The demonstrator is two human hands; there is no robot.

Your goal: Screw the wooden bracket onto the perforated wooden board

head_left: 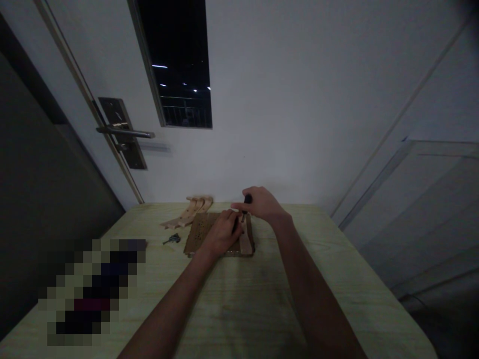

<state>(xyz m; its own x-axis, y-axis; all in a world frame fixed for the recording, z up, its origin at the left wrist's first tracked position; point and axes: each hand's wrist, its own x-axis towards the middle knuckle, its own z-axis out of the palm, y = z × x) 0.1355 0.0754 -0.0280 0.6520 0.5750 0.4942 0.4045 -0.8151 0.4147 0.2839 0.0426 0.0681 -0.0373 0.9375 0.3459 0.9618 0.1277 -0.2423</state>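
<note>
My right hand [264,203] is closed around the black handle of a screwdriver [247,199], held upright with its shaft pointing down. Below the tip lies a light wooden piece [245,243], along the right side of a brown board [201,232] that looks like cardboard. My left hand [224,230] rests over the board, its fingers bent against the wooden piece near the screwdriver's tip. Whether those fingers pinch anything small is hidden. Several small holes or marks dot the board's left part.
Several curved wooden pieces [194,209] lie behind and left of the board. A small pile of screws [172,239] sits left of it. The pale wooden table [239,304] meets a white door with a metal handle [129,132]. A blurred-out patch covers the table's left side.
</note>
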